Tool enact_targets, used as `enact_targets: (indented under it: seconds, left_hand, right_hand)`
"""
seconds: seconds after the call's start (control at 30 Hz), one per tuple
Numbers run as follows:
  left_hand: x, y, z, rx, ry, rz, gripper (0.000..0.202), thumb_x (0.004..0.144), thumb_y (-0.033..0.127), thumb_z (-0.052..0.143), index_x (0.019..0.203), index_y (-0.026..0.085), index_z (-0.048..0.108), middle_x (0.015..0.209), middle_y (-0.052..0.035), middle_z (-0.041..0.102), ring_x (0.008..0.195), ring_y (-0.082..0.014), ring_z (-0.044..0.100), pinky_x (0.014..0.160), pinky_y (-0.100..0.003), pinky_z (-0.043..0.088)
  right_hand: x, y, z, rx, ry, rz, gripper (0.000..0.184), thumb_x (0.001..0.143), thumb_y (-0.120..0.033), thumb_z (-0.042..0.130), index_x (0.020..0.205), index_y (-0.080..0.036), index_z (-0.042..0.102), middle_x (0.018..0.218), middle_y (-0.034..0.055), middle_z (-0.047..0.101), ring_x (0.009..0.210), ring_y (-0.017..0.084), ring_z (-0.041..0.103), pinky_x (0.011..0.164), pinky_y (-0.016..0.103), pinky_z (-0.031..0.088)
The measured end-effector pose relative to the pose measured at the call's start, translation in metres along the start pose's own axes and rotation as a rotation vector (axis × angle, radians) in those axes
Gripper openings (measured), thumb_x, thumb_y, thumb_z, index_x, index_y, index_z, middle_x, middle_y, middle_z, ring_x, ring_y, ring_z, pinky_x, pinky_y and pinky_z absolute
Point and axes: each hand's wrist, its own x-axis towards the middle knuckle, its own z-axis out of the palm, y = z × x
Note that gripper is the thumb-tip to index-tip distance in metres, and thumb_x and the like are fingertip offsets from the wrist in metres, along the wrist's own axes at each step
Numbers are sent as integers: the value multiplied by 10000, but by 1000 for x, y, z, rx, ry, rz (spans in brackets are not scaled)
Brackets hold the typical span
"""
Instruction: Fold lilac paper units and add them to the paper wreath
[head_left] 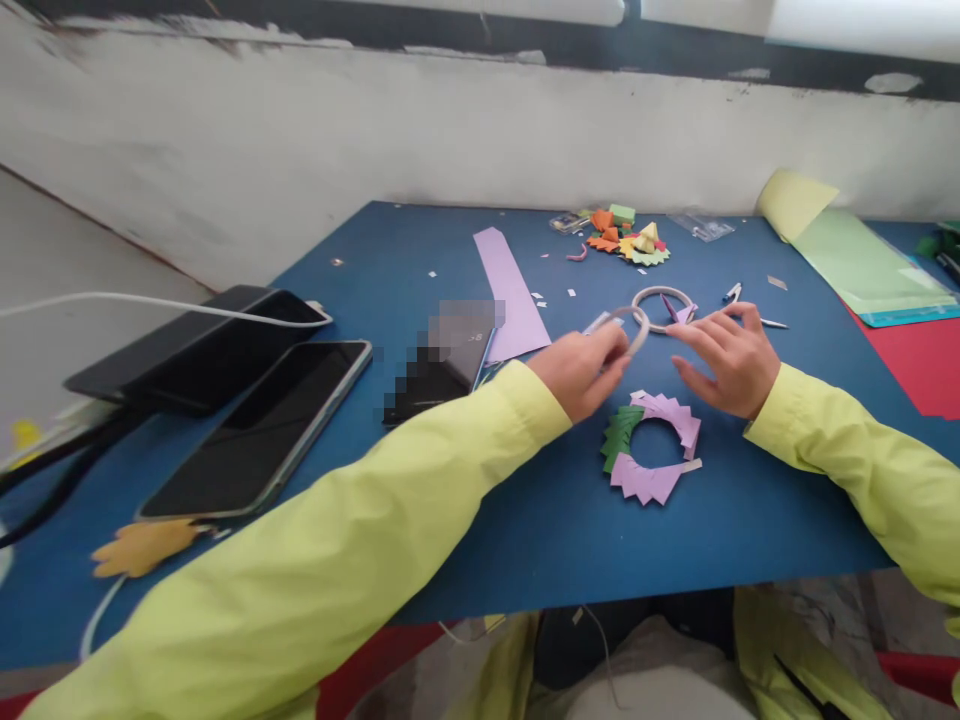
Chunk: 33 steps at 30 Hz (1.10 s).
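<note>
My left hand [583,368] is closed on a tape roll [641,333], a thin pale ring standing tilted at the fingertips. My right hand [729,358] is beside it with fingers apart. Its fingertips are close to a small purple folded paper piece [685,314]; whether they touch cannot be made out. Behind them a second tape roll [640,297] lies flat, partly overlapped by the purple piece. Nearer to me, below both hands, lies a ring of folded paper pieces [651,480], purple with a green section and an opening on its right side.
A purple paper strip [510,290] lies left of my hands, by a dark, partly blurred object [442,370]. Farther left are a phone [262,430] and a black case [195,350]. Colourful folded papers [637,243] sit at the back; green sheets [862,260] and red paper [911,365] lie right.
</note>
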Motion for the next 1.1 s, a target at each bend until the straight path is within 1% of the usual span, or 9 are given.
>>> enact_targets:
  seconds: [0.1, 0.2, 0.37, 0.5, 0.6, 0.67, 0.73, 0.83, 1.1]
  left_hand:
    - [-9, 12, 7, -189, 11, 103, 325, 938, 343, 584, 1204, 159, 554, 1195, -90, 590, 1005, -221, 619, 846, -422, 549]
    - [-15, 18, 6, -310, 16, 183, 317, 940, 343, 581, 1197, 158, 557, 1181, -88, 595, 990, -215, 623, 836, -413, 553]
    - [-18, 19, 0, -395, 7, 284, 285, 945, 339, 575, 1164, 157, 574, 1148, -81, 610, 970, -205, 627, 832, -404, 552]
    - [-18, 20, 4, -386, 1, 292, 295, 943, 341, 578, 1173, 156, 569, 1151, -82, 608, 965, -205, 628, 825, -402, 555]
    - [-18, 23, 9, -361, 24, 283, 307, 941, 343, 581, 1183, 156, 564, 1158, -84, 604, 964, -206, 629, 819, -401, 558]
    - [-19, 26, 9, -341, 61, 280, 279, 946, 346, 575, 1141, 147, 579, 1088, -70, 625, 900, -184, 637, 782, -376, 563]
    - [-19, 30, 7, -324, 107, 281, 200, 971, 311, 519, 1032, 145, 611, 937, -40, 651, 793, -155, 639, 719, -315, 548]
    - [-19, 36, 3, -314, 165, 280, 230, 980, 231, 416, 883, 166, 614, 751, -13, 653, 674, -139, 627, 628, -247, 488]
    - [-17, 40, 3, -359, 193, 279, 223, 945, 217, 386, 824, 176, 569, 717, -13, 641, 625, -144, 593, 606, -253, 444]
  right_hand:
    - [2, -13, -13, 19, 85, -93, 207, 954, -315, 514, 1123, -249, 613, 856, -1, 709, 736, 157, 609, 865, 394, 397]
    - [3, -18, -23, 21, 178, -138, 150, 933, -192, 541, 1029, -255, 638, 773, -28, 709, 662, 133, 588, 829, 361, 398]
    - [4, -14, -32, 15, 256, -137, 278, 914, -144, 564, 1162, -260, 614, 776, -16, 713, 656, 140, 599, 775, 367, 412]
    - [5, -20, -34, 29, 248, -191, 365, 920, -160, 567, 1269, -267, 561, 727, -42, 685, 610, 121, 557, 766, 342, 426]
    - [5, -27, -35, 28, 229, -231, 410, 929, -162, 555, 1322, -276, 528, 802, -30, 691, 651, 127, 562, 753, 342, 429]
    - [6, -30, -37, 24, 230, -243, 415, 935, -153, 540, 1337, -254, 523, 835, -6, 688, 679, 141, 571, 694, 346, 423]
    - [7, -31, -38, 24, 245, -262, 386, 938, -147, 533, 1313, -234, 549, 800, 3, 672, 654, 145, 561, 617, 339, 405]
    - [8, -30, -40, 20, 277, -297, 314, 933, -133, 539, 1218, -241, 619, 732, -4, 650, 592, 135, 536, 550, 324, 387]
    - [5, -30, -40, 65, 301, -321, 261, 918, -136, 552, 1134, -258, 634, 832, 4, 692, 685, 135, 613, 558, 302, 444]
